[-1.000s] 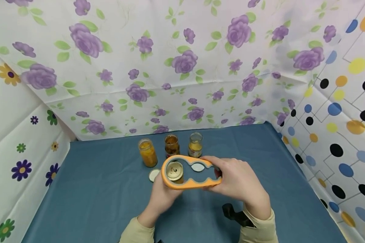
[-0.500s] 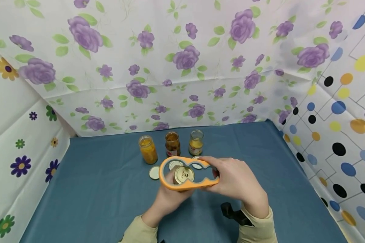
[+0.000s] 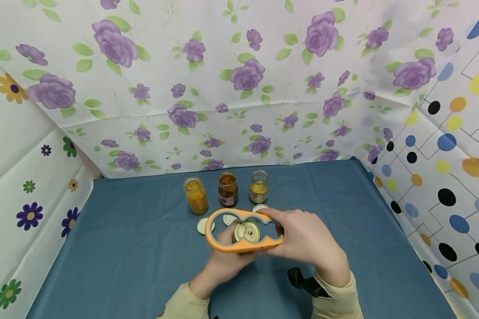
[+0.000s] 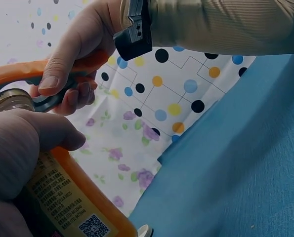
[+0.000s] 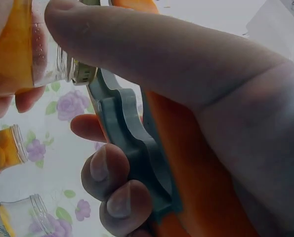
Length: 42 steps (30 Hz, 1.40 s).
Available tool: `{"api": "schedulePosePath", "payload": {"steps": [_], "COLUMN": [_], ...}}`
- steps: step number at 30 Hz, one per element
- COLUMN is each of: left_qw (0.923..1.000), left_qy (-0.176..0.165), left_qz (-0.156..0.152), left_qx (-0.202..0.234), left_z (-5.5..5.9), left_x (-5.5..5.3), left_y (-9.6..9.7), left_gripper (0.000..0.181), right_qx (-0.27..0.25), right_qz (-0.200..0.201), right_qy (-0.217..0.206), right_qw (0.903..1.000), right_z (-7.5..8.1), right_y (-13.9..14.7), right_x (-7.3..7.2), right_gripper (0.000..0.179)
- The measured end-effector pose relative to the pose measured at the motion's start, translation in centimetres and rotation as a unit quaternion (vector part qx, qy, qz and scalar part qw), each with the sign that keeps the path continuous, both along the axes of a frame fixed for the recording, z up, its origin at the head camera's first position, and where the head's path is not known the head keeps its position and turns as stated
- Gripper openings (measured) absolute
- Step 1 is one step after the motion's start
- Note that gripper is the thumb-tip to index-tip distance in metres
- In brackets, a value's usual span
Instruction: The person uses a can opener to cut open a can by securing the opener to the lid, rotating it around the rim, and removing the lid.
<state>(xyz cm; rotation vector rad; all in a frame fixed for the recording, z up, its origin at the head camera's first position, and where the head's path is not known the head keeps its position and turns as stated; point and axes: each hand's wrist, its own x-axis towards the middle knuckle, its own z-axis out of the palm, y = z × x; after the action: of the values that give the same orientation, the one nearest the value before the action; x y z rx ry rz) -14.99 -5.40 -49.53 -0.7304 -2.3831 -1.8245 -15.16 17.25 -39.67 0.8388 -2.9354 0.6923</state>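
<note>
My left hand [image 3: 225, 266] grips a glass jar [image 4: 72, 195] with orange contents, a printed label and a gold lid [image 3: 247, 231]. In my right hand [image 3: 309, 237] is an orange jar opener [image 3: 225, 248] with grey wavy inner edges, held by its handle end. Seen from the head, the lid shows inside the opener's loop, near the first narrowing of the wavy edges. The right wrist view has the lid [image 5: 84, 73] right beside the grey edge, with the jar on its left. The left fingers wrap the jar below the lid, partly hidden by the opener.
Three lidless jars stand in a row behind the hands: a yellow-filled one [image 3: 196, 197], a brown one [image 3: 228, 190] and a part-filled one [image 3: 258, 188]. Loose lids [image 3: 202, 225] lie before them on the blue cloth [image 3: 135, 248]. Patterned curtains [image 3: 143, 102] enclose the table.
My left hand has brought the jar rightward, so its lid has gone from the opener's wide end toward the narrower wavy part. The opener has shifted slightly left.
</note>
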Motion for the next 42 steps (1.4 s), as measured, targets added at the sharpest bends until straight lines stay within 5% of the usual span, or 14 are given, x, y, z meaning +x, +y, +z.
{"api": "schedulePosePath", "payload": {"steps": [7, 19, 31, 42], "left_qw": [0.9998, 0.999, 0.9985, 0.9978], "left_qy": [0.016, -0.043, -0.013, -0.025], "left_qz": [-0.012, -0.006, -0.029, -0.047], "left_qx": [-0.01, 0.004, 0.044, 0.041], "left_z": [0.0, 0.2, 0.1, 0.4], "left_x": [0.3, 0.2, -0.1, 0.1], "left_y": [0.0, -0.3, -0.5, -0.7], "left_gripper": [0.059, 0.06, 0.053, 0.049], "right_qx": [-0.004, -0.001, -0.014, 0.01], "right_qz": [0.015, 0.029, 0.029, 0.044], "right_qy": [-0.023, -0.075, -0.045, -0.016], "right_qw": [0.9996, 0.9967, 0.9985, 0.9988], "right_z": [-0.1, -0.2, 0.2, 0.3], "right_y": [-0.5, -0.7, 0.2, 0.4], "right_x": [0.0, 0.0, 0.1, 0.1], "right_gripper": [0.082, 0.093, 0.082, 0.077]}}
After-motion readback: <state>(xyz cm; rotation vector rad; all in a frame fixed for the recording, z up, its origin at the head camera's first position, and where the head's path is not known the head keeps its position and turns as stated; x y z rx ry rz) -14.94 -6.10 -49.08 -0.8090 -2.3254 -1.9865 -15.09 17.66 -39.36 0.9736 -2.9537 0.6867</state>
